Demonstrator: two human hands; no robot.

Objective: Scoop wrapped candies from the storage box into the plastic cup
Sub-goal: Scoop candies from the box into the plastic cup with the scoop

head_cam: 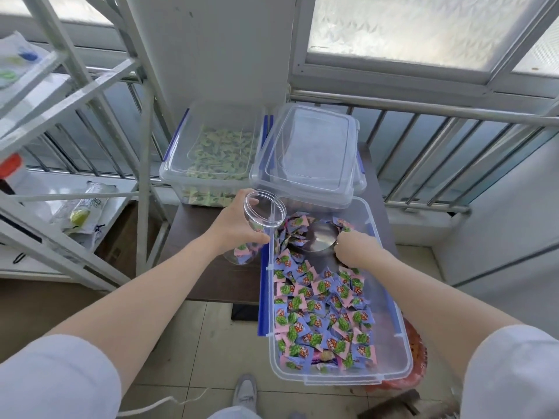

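Note:
A clear storage box (393, 316) with blue clips holds many purple, pink and green wrapped candies (320, 306). My left hand (233, 225) grips a clear plastic cup (263, 213) just left of the box's far end; the cup is tilted toward the box and has a few candies at its bottom. My right hand (357, 247) is inside the box, shut on the handle of a metal scoop (320, 240) whose bowl lies among the candies near the cup.
Behind stands a second clear box of green candies (217, 152), with a clear lid (308, 158) leaning beside it. A dark table (211, 267) carries the boxes. A white metal shelf rack (75, 176) is at left, a railing and window behind.

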